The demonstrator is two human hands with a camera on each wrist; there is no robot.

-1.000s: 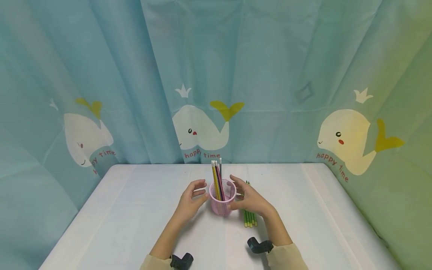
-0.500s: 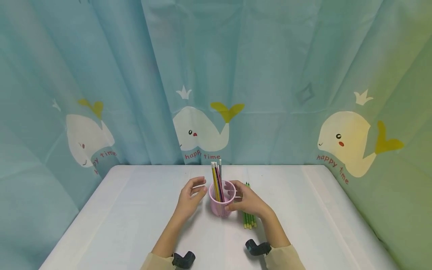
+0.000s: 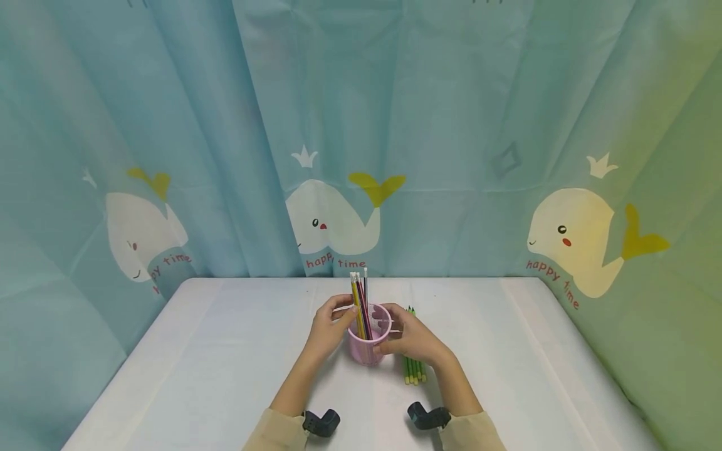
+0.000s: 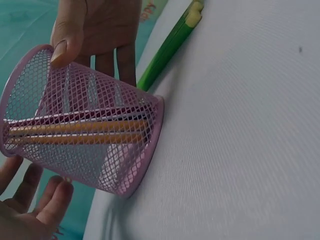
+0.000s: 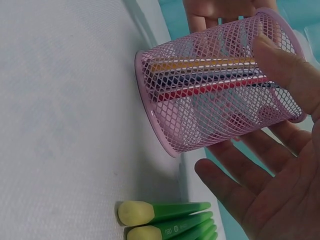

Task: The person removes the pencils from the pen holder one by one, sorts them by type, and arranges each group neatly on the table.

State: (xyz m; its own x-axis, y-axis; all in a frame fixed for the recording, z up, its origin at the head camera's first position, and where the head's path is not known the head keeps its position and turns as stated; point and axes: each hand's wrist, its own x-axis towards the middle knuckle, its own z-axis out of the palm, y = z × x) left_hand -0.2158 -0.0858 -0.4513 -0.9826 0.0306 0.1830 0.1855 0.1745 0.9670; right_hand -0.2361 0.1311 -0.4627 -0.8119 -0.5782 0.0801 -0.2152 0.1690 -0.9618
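Curtained nook, white table

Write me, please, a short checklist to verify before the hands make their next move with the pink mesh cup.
1. Right hand around the pink mesh cup: ok, thumb at its near side, fingers behind.
2. Left hand gripping the cup: cannot tell, it is at the opposite side but contact is unclear.
3. Cup upright: ok.
4. Multicoloured pencils inside the cup: ok.
5. Green pencils apart from the cup: ok, they lie to its right.
6. Cup base fully on the table: cannot tell.

Beige sleeves, black wrist cameras
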